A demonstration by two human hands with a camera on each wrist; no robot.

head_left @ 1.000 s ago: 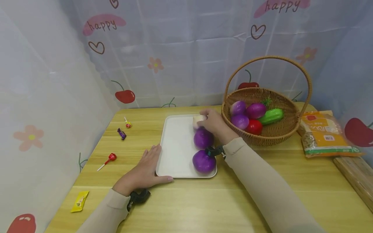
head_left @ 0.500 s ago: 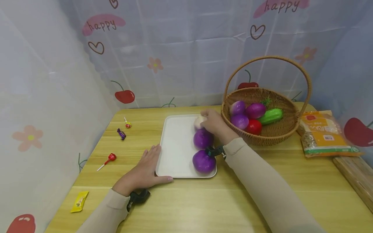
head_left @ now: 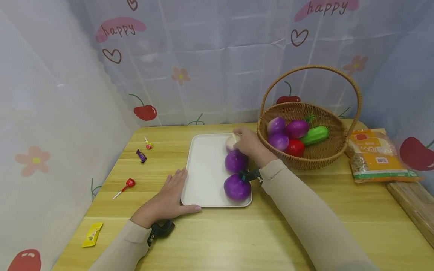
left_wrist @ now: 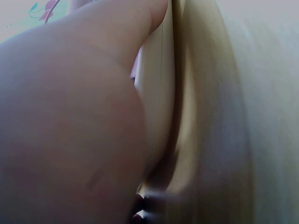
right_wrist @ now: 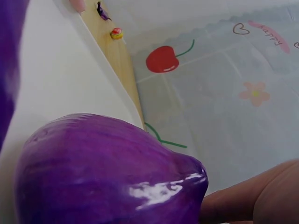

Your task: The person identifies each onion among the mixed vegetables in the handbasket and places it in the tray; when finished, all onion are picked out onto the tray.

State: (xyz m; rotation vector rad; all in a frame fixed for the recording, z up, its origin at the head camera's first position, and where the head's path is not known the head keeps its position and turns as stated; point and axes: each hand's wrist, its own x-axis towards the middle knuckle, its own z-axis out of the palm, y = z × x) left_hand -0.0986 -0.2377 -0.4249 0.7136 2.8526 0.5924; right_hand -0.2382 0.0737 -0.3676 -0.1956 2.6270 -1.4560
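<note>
Plainly, purple onions point(head_left: 237, 187) on tray point(head_left: 205, 169), assorted vegetables point(head_left: 297, 129) in basket point(head_left: 312, 163)

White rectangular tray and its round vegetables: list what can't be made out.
Head: right side of the pale round vegetable, hidden behind the right hand.
Head: part of the nearest glossy purple round vegetable, covered by the black wrist mount.
Left wrist: most of the white rectangular tray, blocked by the blurred left hand.
Right wrist: lower part of the foremost glossy purple vegetable, cut off by the bottom edge.
</note>
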